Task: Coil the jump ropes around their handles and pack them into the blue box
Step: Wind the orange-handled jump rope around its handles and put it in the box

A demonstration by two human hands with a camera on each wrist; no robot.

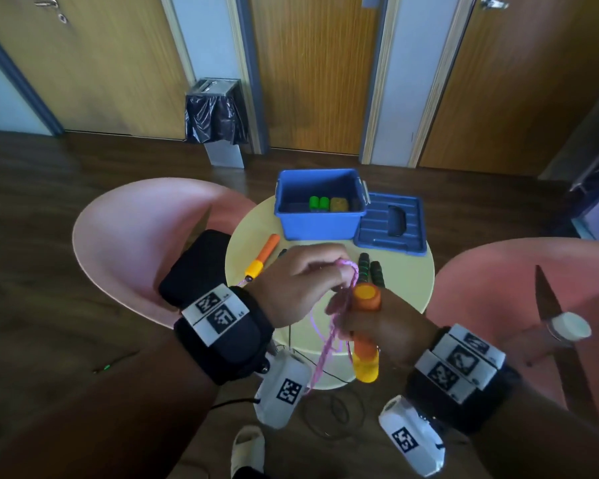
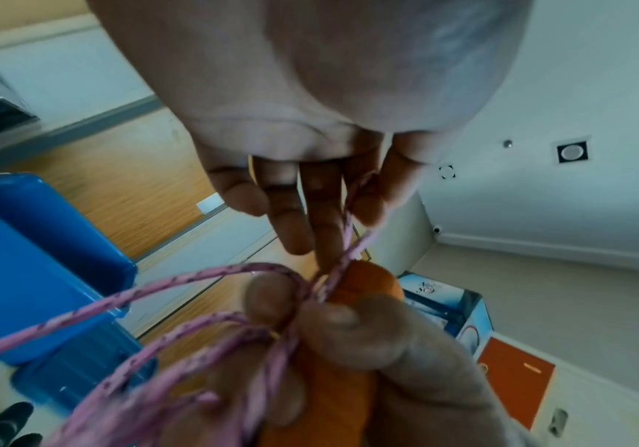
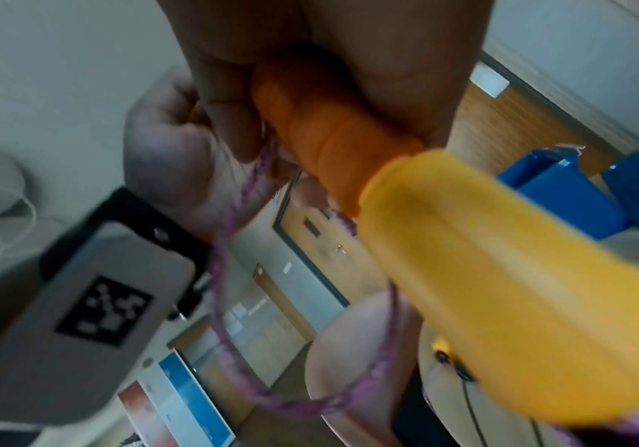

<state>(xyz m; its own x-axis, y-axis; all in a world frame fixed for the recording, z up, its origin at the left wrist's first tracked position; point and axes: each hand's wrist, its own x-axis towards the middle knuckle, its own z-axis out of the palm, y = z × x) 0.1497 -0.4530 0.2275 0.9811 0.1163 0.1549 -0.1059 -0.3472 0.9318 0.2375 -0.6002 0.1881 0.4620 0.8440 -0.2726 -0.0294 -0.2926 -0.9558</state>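
Head view, frame centre: our right hand (image 1: 388,326) grips one orange handle (image 1: 365,337) upright; our left hand (image 1: 301,288) pinches the pink rope (image 1: 325,347) beside it. The blue box (image 1: 320,205) sits open, upper centre.

Left wrist: fingers (image 2: 322,230) nip a rope strand above gathered loops.

Right wrist: fist clamped round the handle.

Coiling underway, we judge; next wrap needs tension.

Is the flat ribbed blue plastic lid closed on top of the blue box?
No: in the head view the flat ribbed blue plastic lid lies on the round pale yellow table beside the open rectangular blue plastic box.
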